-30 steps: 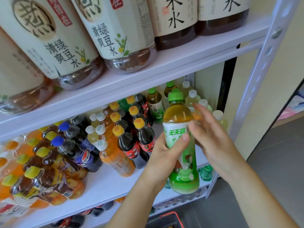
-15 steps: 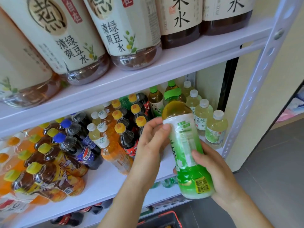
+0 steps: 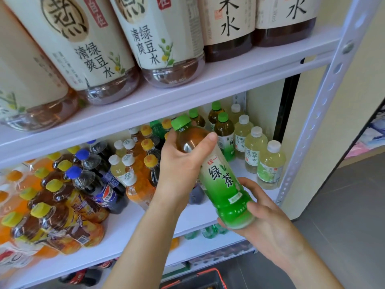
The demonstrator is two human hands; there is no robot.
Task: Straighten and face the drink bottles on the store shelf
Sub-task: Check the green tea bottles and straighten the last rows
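A green tea bottle (image 3: 220, 180) with a green cap and a green-and-white label is tilted in front of the middle shelf (image 3: 133, 224), cap toward the upper left. My left hand (image 3: 181, 165) grips its shoulder just below the cap. My right hand (image 3: 260, 215) cups and holds its base from below. The label's large characters face me. Behind it stand more green-capped tea bottles (image 3: 224, 132) and a row of pale white-capped bottles (image 3: 255, 149) at the shelf's right end.
Cola and orange-capped bottles (image 3: 148, 161) crowd the shelf's middle, shrink-wrapped yellow-capped tea packs (image 3: 54, 215) its left. Large jugs (image 3: 166, 38) line the upper shelf. A grey perforated upright (image 3: 318, 113) bounds the right side. A red-rimmed basket (image 3: 208, 276) sits on the floor below.
The bottle has turned in my hands so the label's big characters now face me, and it leans further left. My right hand dropped from the bottle's side to its base.
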